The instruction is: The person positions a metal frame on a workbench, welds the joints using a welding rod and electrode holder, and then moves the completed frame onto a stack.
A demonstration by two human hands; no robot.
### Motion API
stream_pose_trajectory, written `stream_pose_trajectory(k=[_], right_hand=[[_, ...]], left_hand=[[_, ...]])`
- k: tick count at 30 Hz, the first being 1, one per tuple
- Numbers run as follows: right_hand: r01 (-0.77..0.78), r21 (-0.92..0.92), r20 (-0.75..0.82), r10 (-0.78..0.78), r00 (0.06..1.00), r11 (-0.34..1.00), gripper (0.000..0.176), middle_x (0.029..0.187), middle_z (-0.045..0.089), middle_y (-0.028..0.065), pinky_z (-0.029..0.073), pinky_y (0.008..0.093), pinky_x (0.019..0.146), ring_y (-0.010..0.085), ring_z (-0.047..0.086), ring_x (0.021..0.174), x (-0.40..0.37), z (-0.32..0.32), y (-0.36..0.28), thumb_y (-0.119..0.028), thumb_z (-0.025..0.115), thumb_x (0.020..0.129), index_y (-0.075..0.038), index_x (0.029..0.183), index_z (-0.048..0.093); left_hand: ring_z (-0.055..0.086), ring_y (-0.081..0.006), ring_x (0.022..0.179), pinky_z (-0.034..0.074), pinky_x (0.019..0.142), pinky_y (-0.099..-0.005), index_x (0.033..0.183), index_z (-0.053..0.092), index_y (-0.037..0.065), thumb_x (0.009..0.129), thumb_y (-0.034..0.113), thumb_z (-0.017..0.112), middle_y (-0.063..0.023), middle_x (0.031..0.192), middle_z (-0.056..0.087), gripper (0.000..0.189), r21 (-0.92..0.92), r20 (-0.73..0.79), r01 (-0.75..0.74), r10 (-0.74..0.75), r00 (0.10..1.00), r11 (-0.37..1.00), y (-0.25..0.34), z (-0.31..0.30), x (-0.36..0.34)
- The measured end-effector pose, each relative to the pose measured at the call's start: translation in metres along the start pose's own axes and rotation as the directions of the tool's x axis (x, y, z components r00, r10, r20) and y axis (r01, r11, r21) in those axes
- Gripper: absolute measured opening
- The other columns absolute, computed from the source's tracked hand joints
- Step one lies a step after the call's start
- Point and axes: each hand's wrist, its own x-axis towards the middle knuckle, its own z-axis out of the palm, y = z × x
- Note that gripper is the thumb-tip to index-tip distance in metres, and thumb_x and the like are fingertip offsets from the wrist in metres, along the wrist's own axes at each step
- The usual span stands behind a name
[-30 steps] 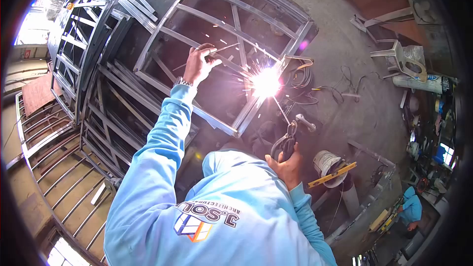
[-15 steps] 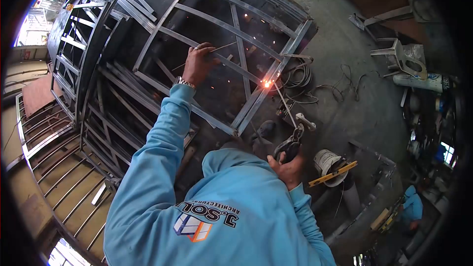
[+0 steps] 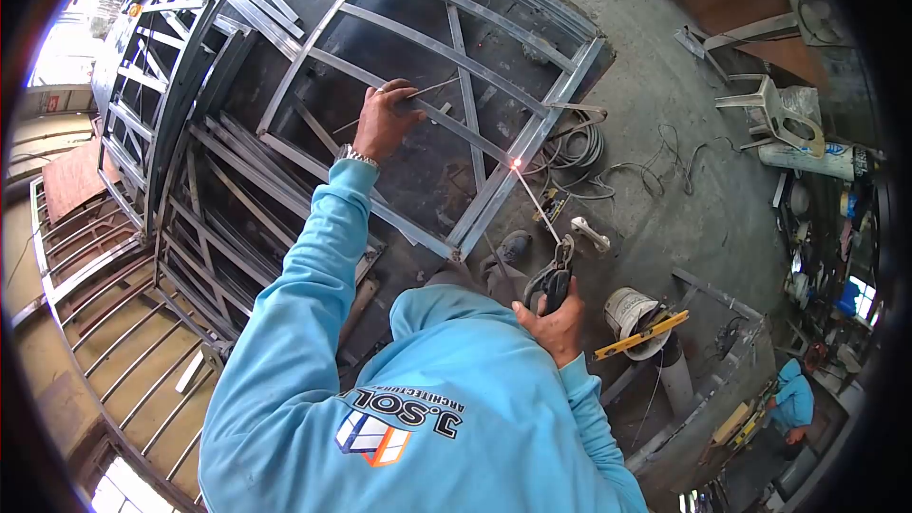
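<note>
My right hand [image 3: 559, 325] is closed around a welding electrode holder [image 3: 549, 287], low in the middle of the view. From its jaws a welding rod [image 3: 539, 199] reaches up to the metal frame [image 3: 483, 204]. A small glowing spot [image 3: 516, 163] marks the rod's tip, where a crossbar meets the side tube. My left hand [image 3: 385, 122] is over that crossbar [image 3: 465, 135], fingers bent, with a thin rod [image 3: 435, 88] passing through its grip. Part of the fingers' underside is hidden. A watch [image 3: 355, 156] is on my left wrist.
Stacked metal tubes [image 3: 252, 185] and further frames [image 3: 157, 114] stand at left. Coiled cable [image 3: 575, 147] lies right of the frame. A bucket [image 3: 632, 313] bears a yellow spirit level [image 3: 641, 334]. A chair [image 3: 769, 109] and gas cylinder [image 3: 807, 160] are at right. Another person [image 3: 795, 397] crouches lower right.
The bright burst and flying sparks at the joint have shrunk to a small glow, and the surroundings look brighter. Both hands stay almost in place; the electrode holder has shifted slightly.
</note>
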Motion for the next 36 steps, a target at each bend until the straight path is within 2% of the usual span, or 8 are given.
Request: stream_pose_trajectory(k=[5,7,18,19,22,26,31,36], right_hand=[[0.042,0.035,-0.008,-0.042,0.999,0.998,0.055,0.073,0.061,0.003,0.051,0.0292,0.055,0.0089,0.057,0.061,0.002,0.001,-0.003,-0.027,0.092,0.064,0.0,0.094,0.056],[-0.044,-0.087,0.039,0.048,0.998,0.995,0.05,0.059,0.052,-0.0043,0.045,0.0277,0.049,0.0068,0.05,0.05,0.001,-0.001,-0.005,-0.028,0.092,0.065,-0.006,0.092,0.056],[0.025,0.036,0.028,-0.026,0.999,0.999,0.056,0.067,0.056,-0.0025,0.05,0.0278,0.058,0.0064,0.056,0.059,0.001,0.003,0.014,-0.027,0.092,0.066,-0.003,0.101,0.055],[0.014,-0.062,0.036,-0.012,0.999,0.998,0.06,0.071,0.058,-0.0023,0.052,0.0284,0.061,0.0074,0.058,0.062,0.002,-0.001,-0.003,-0.026,0.092,0.067,-0.001,0.106,0.055],[0.06,0.172,-0.031,-0.055,0.998,0.983,0.062,0.09,0.062,0.0033,0.053,0.0268,0.061,0.0095,0.062,0.074,-0.002,0.003,0.015,-0.024,0.092,0.067,0.001,0.11,0.054],[0.016,0.076,0.02,-0.018,1.0,0.997,0.06,0.093,0.062,0.0043,0.054,0.0256,0.061,0.0103,0.062,0.076,-0.001,-0.003,0.009,-0.021,0.091,0.068,0.001,0.109,0.053],[-0.021,0.058,0.051,0.018,0.999,0.998,0.059,0.091,0.062,0.0046,0.056,0.0259,0.063,0.0103,0.061,0.078,0.001,-0.004,0.0,-0.02,0.091,0.066,0.0,0.107,0.053],[-0.015,0.06,0.032,0.013,0.999,0.998,0.056,0.088,0.061,0.0042,0.053,0.0262,0.059,0.0096,0.058,0.073,0.004,-0.001,-0.004,-0.02,0.09,0.066,0.0,0.104,0.055]], left_hand=[[0.059,-0.0316,0.112,0.051,0.1,-0.0423,0.114,0.075,0.006,0.073,0.015,0.087,-0.0083,0.126,0.068,0.044,-0.001,-0.061,-0.056,0.055,0.997,0.998,-0.008,0.007,0.001],[0.061,-0.0312,0.108,0.052,0.098,-0.0414,0.112,0.075,0.006,0.071,0.014,0.088,-0.0085,0.122,0.07,0.043,-0.04,-0.083,-0.065,0.062,0.995,0.997,-0.009,0.009,0.002],[0.06,-0.0319,0.116,0.049,0.102,-0.0429,0.114,0.076,0.009,0.072,0.022,0.088,-0.0092,0.125,0.069,0.045,0.06,-0.063,-0.094,0.097,0.993,0.994,-0.023,0.014,0.007],[0.06,-0.0325,0.115,0.049,0.101,-0.0439,0.113,0.076,0.01,0.072,0.022,0.088,-0.0104,0.126,0.068,0.045,0.066,-0.06,-0.088,0.092,0.994,0.994,-0.019,0.012,0.004],[0.058,-0.0329,0.119,0.048,0.102,-0.0443,0.115,0.075,0.01,0.073,0.019,0.086,-0.0108,0.129,0.066,0.044,0.018,-0.102,-0.102,0.103,0.989,0.995,-0.015,0.01,0.001],[0.056,-0.0326,0.119,0.048,0.103,-0.0431,0.114,0.075,0.008,0.07,0.022,0.086,-0.0089,0.13,0.066,0.047,0.05,-0.045,-0.223,0.226,0.973,0.973,-0.027,0.01,0.007],[0.056,-0.0328,0.118,0.048,0.105,-0.0417,0.116,0.075,0.008,0.07,0.021,0.086,-0.009,0.132,0.065,0.049,-0.001,-0.026,-0.021,0.021,0.999,1.0,-0.005,0.002,0.001],[0.055,-0.0326,0.117,0.048,0.104,-0.0419,0.118,0.074,0.008,0.071,0.02,0.087,-0.0088,0.134,0.064,0.051,-0.006,-0.017,-0.014,0.014,1.0,1.0,-0.013,0.007,0.003]])
